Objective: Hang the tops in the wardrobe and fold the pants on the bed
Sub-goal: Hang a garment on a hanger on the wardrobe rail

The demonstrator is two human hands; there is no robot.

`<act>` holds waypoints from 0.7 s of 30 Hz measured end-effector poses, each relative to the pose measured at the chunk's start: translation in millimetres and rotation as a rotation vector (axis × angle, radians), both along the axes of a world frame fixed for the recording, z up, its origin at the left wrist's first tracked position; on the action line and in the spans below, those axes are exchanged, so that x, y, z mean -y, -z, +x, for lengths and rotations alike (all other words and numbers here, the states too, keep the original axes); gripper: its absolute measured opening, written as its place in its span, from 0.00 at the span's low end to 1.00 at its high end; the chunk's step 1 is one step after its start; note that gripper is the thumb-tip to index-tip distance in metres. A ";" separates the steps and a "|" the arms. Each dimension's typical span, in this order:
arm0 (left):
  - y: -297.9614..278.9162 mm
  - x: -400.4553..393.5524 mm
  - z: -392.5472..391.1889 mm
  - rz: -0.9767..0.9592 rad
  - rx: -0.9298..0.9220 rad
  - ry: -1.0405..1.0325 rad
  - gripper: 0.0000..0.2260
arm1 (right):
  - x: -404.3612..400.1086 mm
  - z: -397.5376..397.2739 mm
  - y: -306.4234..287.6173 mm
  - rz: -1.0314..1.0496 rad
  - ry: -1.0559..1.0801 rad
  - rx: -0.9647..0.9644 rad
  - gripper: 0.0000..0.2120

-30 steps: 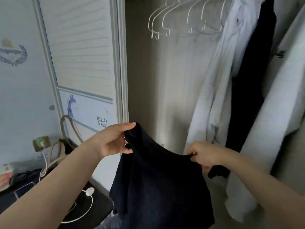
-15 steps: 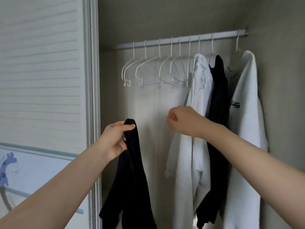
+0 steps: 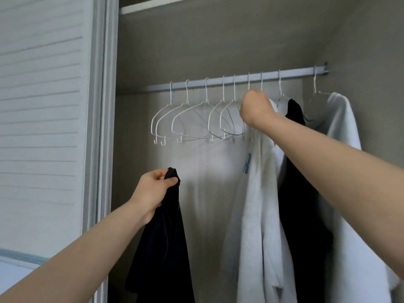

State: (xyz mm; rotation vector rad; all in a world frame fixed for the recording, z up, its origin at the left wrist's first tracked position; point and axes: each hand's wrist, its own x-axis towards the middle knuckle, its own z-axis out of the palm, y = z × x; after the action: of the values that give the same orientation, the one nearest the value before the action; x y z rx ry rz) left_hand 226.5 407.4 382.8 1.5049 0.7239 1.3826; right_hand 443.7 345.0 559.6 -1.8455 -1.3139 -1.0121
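Left hand (image 3: 153,191): fingers and thumb are curling tight around the top edge of a dark top (image 3: 166,248), pinching a bunched fold of fabric that is poking out just above the thumb. The top is hanging straight down from this grip, long axis vertical, gathered narrow at the hand and widening toward the bottom of the view; its lower hem is running out of frame. It is sitting in front of the open wardrobe (image 3: 196,51), low and left of the rail, apart from the hung clothes.

Right hand (image 3: 256,108): raised to just below the rail (image 3: 240,80), fingers are curling into a closed fist at the neck of a white hanger (image 3: 248,84). The back of the hand is facing the camera, so whether the fingers are actually closing on the wire cannot be told.

The two hands are well apart, right high, left low.

Empty white wire hangers (image 3: 192,121) are hanging in a row left of the right hand. To its right, a white hooded top (image 3: 258,215), a black garment (image 3: 303,204) and another white garment (image 3: 349,160) are hanging side by side, touching. A slatted sliding door (image 3: 43,106) is standing at the left.
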 end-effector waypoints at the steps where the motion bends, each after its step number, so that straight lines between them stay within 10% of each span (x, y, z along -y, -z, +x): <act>1: -2.7 -6.9 3.0 0.006 -0.002 -0.010 0.03 | -7.3 5.0 -3.7 -0.011 -0.001 -0.047 0.13; 12: -13.8 -41.9 11.3 0.040 0.021 -0.027 0.05 | -54.3 35.5 -17.0 0.056 -0.345 -0.814 0.13; 21: -2.3 -36.4 -2.4 0.023 -0.047 -0.015 0.07 | -36.9 28.6 -23.0 0.296 -0.567 -0.766 0.11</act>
State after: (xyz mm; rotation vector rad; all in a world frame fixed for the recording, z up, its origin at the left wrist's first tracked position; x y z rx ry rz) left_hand 224.1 443.8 385.1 1.5574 0.7521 1.3752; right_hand 472.3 381.9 582.6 -1.2997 -1.0295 -0.1425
